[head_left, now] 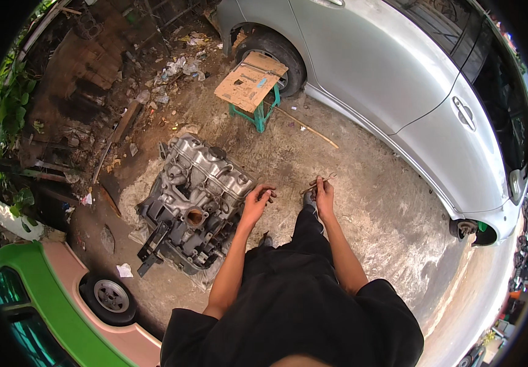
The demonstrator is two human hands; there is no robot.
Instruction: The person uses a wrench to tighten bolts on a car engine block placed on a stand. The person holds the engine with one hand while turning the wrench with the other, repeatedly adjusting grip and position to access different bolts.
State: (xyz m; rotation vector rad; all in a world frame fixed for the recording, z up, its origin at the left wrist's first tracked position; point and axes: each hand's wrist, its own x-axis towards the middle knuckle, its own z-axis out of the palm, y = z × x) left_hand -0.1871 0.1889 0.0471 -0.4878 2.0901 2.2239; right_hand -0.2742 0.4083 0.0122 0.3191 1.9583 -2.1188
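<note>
My right hand (324, 197) is closed around a small spanner (331, 176), whose forked end sticks out past the fingers. Beside the right edge of a grey metal car engine (205, 189), my left hand (260, 200) hovers with loosely bent, darkened fingers. Nothing shows in that hand, and whether it touches the engine is hard to tell. The engine rests on the ground to my left, with its ribbed valve cover, a dark cap on top and a round brownish port facing me.
A green stool (259, 117) with a brown board (251, 81) and tools on it stands ahead, near a silver car (368, 55). A thin stick (307, 128) lies on the concrete. Litter and wood are at far left; a green and pink vehicle (62, 275) stands at near left.
</note>
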